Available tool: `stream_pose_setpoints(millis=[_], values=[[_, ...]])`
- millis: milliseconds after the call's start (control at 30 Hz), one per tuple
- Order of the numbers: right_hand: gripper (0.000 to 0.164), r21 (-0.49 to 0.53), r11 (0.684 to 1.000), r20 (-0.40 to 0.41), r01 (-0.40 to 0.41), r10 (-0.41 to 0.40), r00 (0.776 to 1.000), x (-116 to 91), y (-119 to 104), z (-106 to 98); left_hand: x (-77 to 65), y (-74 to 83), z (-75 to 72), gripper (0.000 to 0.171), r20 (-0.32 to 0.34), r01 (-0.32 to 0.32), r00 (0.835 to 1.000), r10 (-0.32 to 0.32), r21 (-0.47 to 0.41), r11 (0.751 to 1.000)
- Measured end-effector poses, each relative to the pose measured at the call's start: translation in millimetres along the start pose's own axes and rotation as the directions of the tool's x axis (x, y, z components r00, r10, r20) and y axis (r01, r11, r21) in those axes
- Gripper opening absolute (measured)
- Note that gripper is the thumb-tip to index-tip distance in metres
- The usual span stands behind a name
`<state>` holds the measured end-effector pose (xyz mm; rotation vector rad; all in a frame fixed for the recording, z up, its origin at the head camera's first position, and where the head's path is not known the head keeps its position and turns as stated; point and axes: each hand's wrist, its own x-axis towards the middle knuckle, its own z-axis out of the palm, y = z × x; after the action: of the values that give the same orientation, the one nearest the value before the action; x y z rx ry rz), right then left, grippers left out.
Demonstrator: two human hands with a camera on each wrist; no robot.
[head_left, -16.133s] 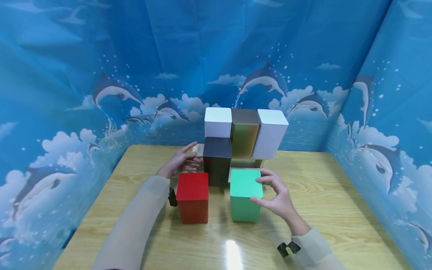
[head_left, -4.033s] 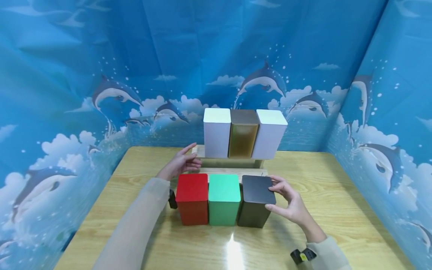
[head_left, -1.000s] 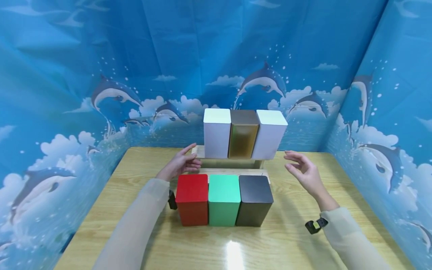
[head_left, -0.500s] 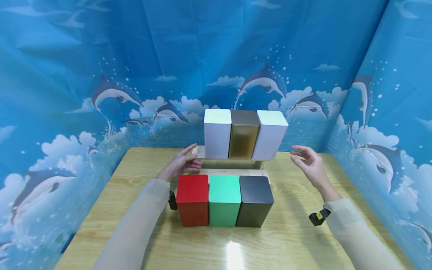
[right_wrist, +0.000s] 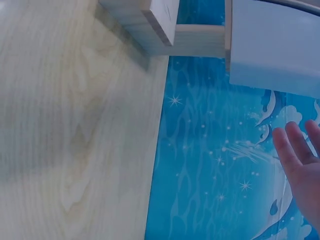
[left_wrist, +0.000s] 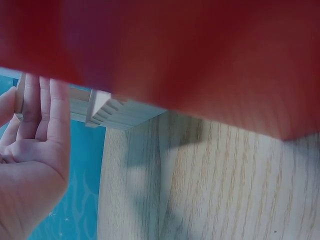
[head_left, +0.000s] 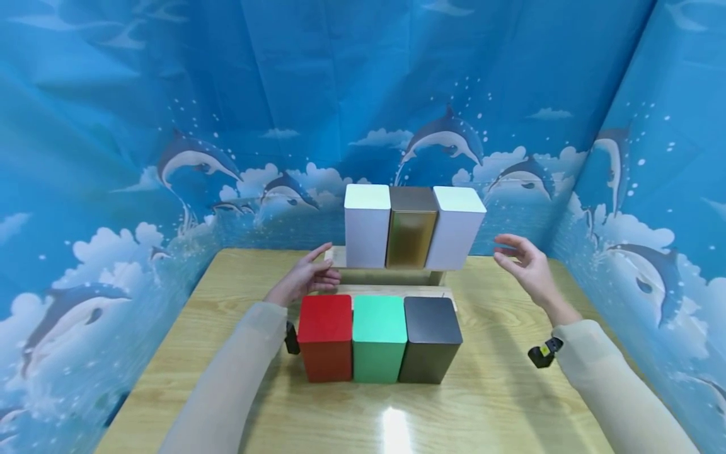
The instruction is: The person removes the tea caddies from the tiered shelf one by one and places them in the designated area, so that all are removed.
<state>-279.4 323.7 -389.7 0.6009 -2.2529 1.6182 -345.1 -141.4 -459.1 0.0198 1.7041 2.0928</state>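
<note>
My left hand (head_left: 309,276) holds the left end of a two-tier wooden rack (head_left: 336,255), thumb on one side and fingers on the other. On its upper tier stand a white canister (head_left: 367,236), a gold canister (head_left: 409,238) with a brown lid and a second white canister (head_left: 455,233), tilted. In front, a red canister (head_left: 325,321), a green canister (head_left: 379,321) and a black canister (head_left: 432,321) form a close row on the table. Red fills much of the left wrist view. My right hand (head_left: 526,268) hovers right of the second white canister, fingers relaxed, holding nothing.
The lower tier (head_left: 397,291) of the rack shows behind the front row. A wood-grain table (head_left: 238,384) bears everything. Blue dolphin-print sheets (head_left: 283,94) enclose the back and sides.
Since the first frame, the green canister has moved left beside the red one and the black one from the rack to its right. My right hand has let go and moved right and away.
</note>
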Motion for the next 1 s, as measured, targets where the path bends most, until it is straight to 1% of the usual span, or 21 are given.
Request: stream_pose_setpoints(millis=[233,500,633,767,867,1000], values=[[0.046,-0.051,0.998,0.006,-0.033,0.034,0.999,13,-6,-5,0.0,0.8,0.1,0.055,0.001,-0.002,1.0,0.002,0.02,1.0],[0.055,-0.054,0.994,0.036,-0.094,0.096,0.995,30,-17,-7,-1.2,0.8,0.7,0.051,0.007,-0.005,1.0,0.005,0.007,1.0],[0.056,-0.044,0.994,0.037,-0.103,0.105,0.994,38,-20,-8,-1.5,1.0,0.7,0.053,0.012,-0.007,1.0,0.006,0.006,1.0],[0.058,-0.06,0.991,0.036,-0.117,0.119,0.992,47,-23,-9,-1.1,1.4,0.3,0.055,0.018,-0.012,1.0,0.012,0.016,1.0],[0.061,-0.072,0.988,0.046,-0.135,0.138,0.989,53,-25,-10,-1.0,1.2,-0.2,0.055,0.023,-0.015,1.0,0.014,0.017,1.0],[0.065,-0.103,0.978,0.077,-0.182,0.19,0.979,60,-26,-14,-1.0,0.5,-0.1,0.055,0.017,-0.01,1.0,0.01,0.003,1.0]])
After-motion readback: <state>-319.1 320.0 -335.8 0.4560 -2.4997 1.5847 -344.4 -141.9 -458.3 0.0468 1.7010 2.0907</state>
